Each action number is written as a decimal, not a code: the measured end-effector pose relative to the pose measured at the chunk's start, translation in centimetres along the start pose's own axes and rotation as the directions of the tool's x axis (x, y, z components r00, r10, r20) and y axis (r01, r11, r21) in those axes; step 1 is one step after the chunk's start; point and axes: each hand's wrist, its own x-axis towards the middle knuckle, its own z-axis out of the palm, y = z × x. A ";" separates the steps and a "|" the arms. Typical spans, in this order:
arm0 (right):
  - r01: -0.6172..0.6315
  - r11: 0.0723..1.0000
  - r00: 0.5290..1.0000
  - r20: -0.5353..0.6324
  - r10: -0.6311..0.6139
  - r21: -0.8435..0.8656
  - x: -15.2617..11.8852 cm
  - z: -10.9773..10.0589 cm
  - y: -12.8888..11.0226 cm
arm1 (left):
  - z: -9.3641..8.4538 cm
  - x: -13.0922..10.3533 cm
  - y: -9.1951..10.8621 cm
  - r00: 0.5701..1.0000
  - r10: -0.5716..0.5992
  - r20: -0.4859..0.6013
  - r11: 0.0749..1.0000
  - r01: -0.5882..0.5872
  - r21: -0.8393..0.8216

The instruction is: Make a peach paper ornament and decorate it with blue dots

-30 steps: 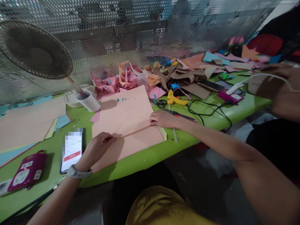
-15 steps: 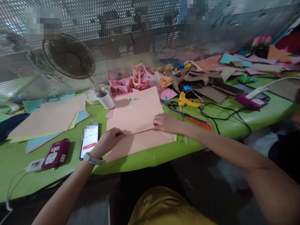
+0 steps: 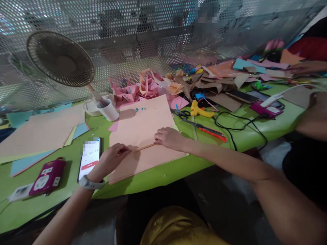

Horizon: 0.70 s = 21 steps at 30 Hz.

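Observation:
A thin rolled strip of peach paper (image 3: 143, 147) runs between my two hands, over a stack of peach sheets (image 3: 150, 122). My left hand (image 3: 113, 157) is closed on its left end, with a watch on the wrist. My right hand (image 3: 167, 137) pinches the strip farther right, fingers pressed together. Small blue bits (image 3: 140, 109) lie near the top of the stack. To the right of the stack are a yellow glue gun (image 3: 200, 109), black scissors (image 3: 182, 113) and an orange-and-black cutter (image 3: 213, 133).
A phone (image 3: 89, 158) and a purple power socket (image 3: 48, 177) lie at left. Behind stand a fan (image 3: 61, 59) and a white cup (image 3: 108, 109). Folded pink paper (image 3: 146, 85) and brown scraps (image 3: 217, 85) line the back. Another person's arm (image 3: 313, 115) is at the right.
The camera view has shifted, moving the table things leftward. Both hands still hold the strip over the stack. Another person's arm and hand now show at the right edge.

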 end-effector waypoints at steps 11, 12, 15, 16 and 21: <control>-0.029 0.986 0.999 0.042 0.023 0.164 0.2 0.0 0.0 | -0.1 0.0 -0.1 1.000 -0.002 0.008 1.000 0.002 0.020; -0.070 0.975 0.996 0.059 0.059 0.209 0.3 -0.1 0.1 | -0.2 0.0 0.0 1.000 -0.014 0.016 1.000 0.013 0.024; -0.200 0.925 0.978 0.120 0.169 0.322 0.6 -0.4 0.6 | -0.5 0.1 0.3 0.998 -0.045 0.033 0.998 0.044 0.034; -0.233 0.906 0.971 0.144 0.194 0.354 0.7 -0.4 0.8 | -0.6 0.1 0.4 0.998 -0.046 0.035 0.998 0.045 0.033; -0.290 0.858 0.951 0.226 0.211 0.423 1.0 -0.2 1.4 | -1.0 -0.2 0.1 0.995 -0.092 0.032 0.993 0.090 0.076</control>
